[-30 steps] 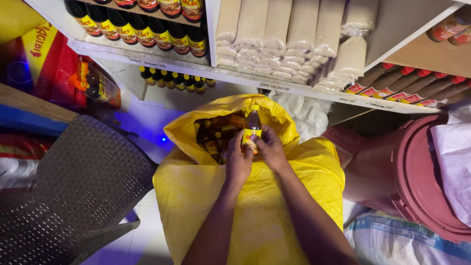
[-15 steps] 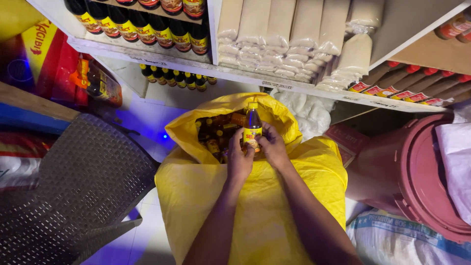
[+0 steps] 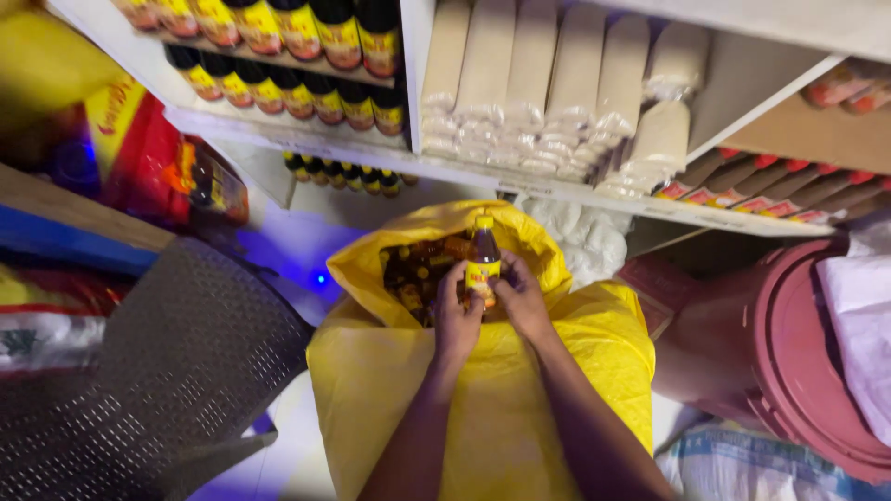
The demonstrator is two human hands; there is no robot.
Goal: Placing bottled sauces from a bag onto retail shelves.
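Both hands, left [image 3: 457, 320] and right [image 3: 520, 299], clamp fingers around one dark bottle [image 3: 482, 263], upright, cap up, just above the yellow sack's [image 3: 371, 390] open mouth, below the shelf [image 3: 306, 139].

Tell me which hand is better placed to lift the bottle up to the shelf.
Probably the right hand: it wraps the bottle on the side away from the sack's mouth. The left hand only grips it from the opposite side, over the bottles in the sack.
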